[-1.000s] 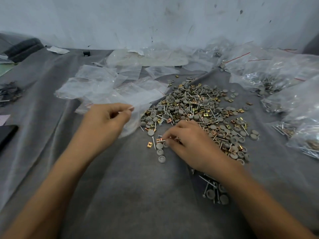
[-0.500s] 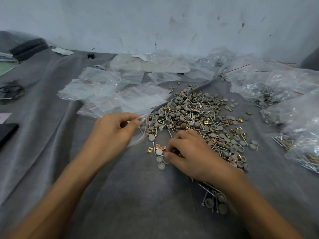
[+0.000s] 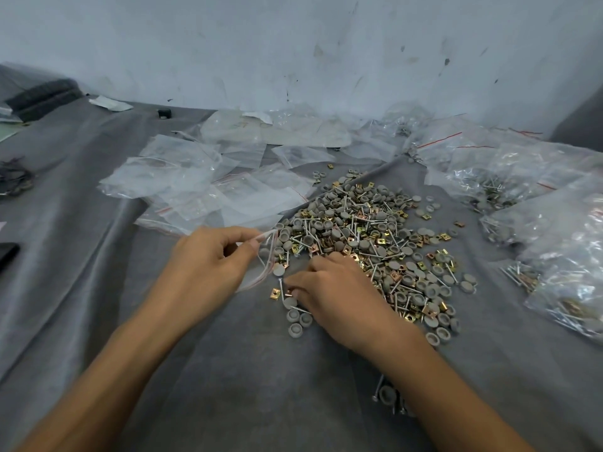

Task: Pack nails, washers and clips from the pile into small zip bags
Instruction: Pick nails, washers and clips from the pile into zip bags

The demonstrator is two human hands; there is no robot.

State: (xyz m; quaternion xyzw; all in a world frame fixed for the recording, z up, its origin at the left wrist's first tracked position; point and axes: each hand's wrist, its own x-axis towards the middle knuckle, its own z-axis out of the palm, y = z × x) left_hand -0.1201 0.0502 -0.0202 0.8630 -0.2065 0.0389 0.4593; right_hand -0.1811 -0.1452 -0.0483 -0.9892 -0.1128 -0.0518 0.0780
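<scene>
Grey cloth (image 3: pixel 98 288) covers the tabletop. Far left, a small dark heap (image 3: pixel 13 177), too blurred to name.

Next, a spread of empty zip bags (image 3: pixel 195 187), lying flat, some with a red line at the mouth.

Left hand (image 3: pixel 208 272), just short of the pile: thumb and fingers pinch a small zip bag (image 3: pixel 265 261) near its mouth. Nothing plainly inside it.

Right hand (image 3: pixel 336 298), just beside the bag, palm down on the pile's near-left edge. Fingers curled onto loose pieces: a nail (image 3: pixel 300 308), a brass clip (image 3: pixel 274 293) and grey washers (image 3: pixel 295 329) lie at the fingertips. Cannot tell whether anything is actually gripped.

Pile (image 3: pixel 375 236), centre: large, mixed, all three kinds tangled together. A few strays (image 3: pixel 386 394) sit under the right forearm.

Far right, filled bags (image 3: pixel 567 265), heaped, nails showing through the plastic.

Judgement: mid-task. A fair stack is packed, but most of the pile remains and plenty of empty bags wait. Step in hand looks like gathering one set for the held bag.
</scene>
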